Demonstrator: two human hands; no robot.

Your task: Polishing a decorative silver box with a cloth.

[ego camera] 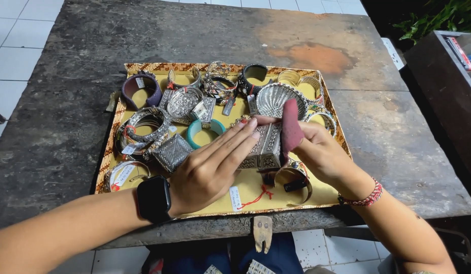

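- Left hand [207,172], black smartwatch [154,199] on its wrist, fingers stretched flat and close together, fingertips pressing the top of an engraved silver box [263,147].
- The box sits just under and past those fingertips, hovering over the yellow tray [316,195]; a red-stringed price tag [236,198] lies below the left palm.
- Right hand [321,155], red braided bracelet [366,199] on the wrist, fingers pinched narrow around a dark red polishing cloth [291,127], cloth edge touching the box's right side.
- Beyond the fingertips: shell-shaped silver dish [273,99], teal bangle [205,133] to the left of the left fingers, purple cuff [140,90] far left, black cuff [253,76] at the back.
- A diamond-shaped silver box [172,151] lies just beside the left hand's knuckles.
- Judgement: rubbing goes best if the left fingers keep the box from rocking and the cloth runs along the engraved grooves in short strokes.
- Judgement: keep the tag string clear of the cloth; stay low over the tray in case of a slip.
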